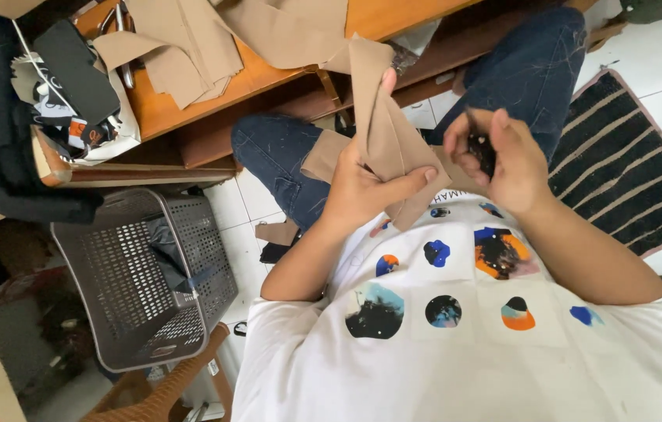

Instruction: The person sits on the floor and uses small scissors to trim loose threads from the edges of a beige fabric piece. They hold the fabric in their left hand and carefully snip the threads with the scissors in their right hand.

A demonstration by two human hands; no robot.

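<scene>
The left hand (362, 184) grips one folded tan cloth (385, 133) over the lap. The right hand (503, 156) is closed on one small dark tool (481, 148) beside it. The cloth looks uncut, so work seems just begun. More tan pieces (190, 47) wait on the far table (159, 109). One grey basket (151, 273) sits left.

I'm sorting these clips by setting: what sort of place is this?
Probably a small home sewing or tailoring workspace: tan cut fabric pieces lie on a wooden table, the left hand holds another tan piece, and a grey plastic basket stands beside.
</scene>
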